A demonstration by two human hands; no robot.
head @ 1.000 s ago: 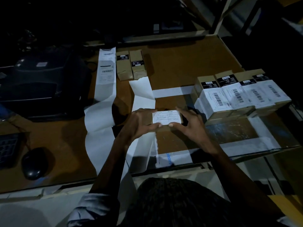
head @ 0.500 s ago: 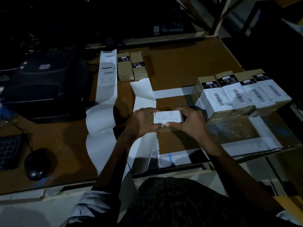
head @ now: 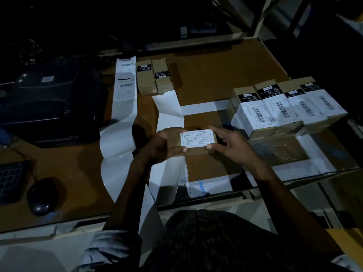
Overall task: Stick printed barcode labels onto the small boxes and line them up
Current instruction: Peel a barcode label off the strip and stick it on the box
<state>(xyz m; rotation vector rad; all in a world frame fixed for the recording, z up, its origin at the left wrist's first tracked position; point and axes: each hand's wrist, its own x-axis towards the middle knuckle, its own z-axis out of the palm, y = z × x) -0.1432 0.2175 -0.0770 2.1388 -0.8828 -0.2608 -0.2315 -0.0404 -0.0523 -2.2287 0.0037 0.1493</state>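
Box: small brown cardboard box (head: 196, 151) with white printed label (head: 197, 138) — you hold it just left of the row of four labelled boxes (head: 284, 108).
Left hand (head: 167, 144): gripping its left end.
Right hand (head: 229, 146): fingers spread — thumb on its right end.

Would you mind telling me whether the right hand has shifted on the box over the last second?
Yes. The right hand has drawn slightly right, toward the row of labelled boxes, after closing in over the held box.

desk (head: 216, 71): brown | mouse (head: 42, 196): near left edge | keyboard (head: 9, 181): beside mouse | printer (head: 49, 103): black, far left
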